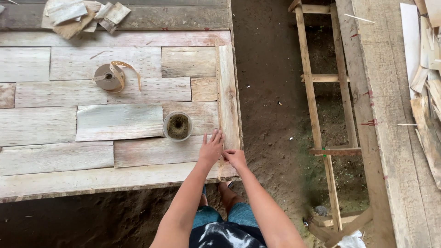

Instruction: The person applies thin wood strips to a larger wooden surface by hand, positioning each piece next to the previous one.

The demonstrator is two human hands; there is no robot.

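My left hand (212, 148) lies flat, fingers spread, on the wood veneer sheets (115, 121) near the table's right edge. My right hand (235, 157) pinches a thin strip of tan tape (221, 171) against the lower end of a long vertical veneer strip (228, 96). The tape's loose end curls down past the table's front edge. A small round cup (178, 126) of brownish stuff stands just left of my left hand. A roll of tan tape (109, 76) with an unwound tail lies farther back on the left.
Veneer scraps (82, 16) are piled at the table's far edge. Bare dirt floor (271, 105) runs to the right of the table. A wooden ladder-like frame (324, 115) lies on it, beside a wide plank bench (390, 115) with more veneer pieces (425, 69).
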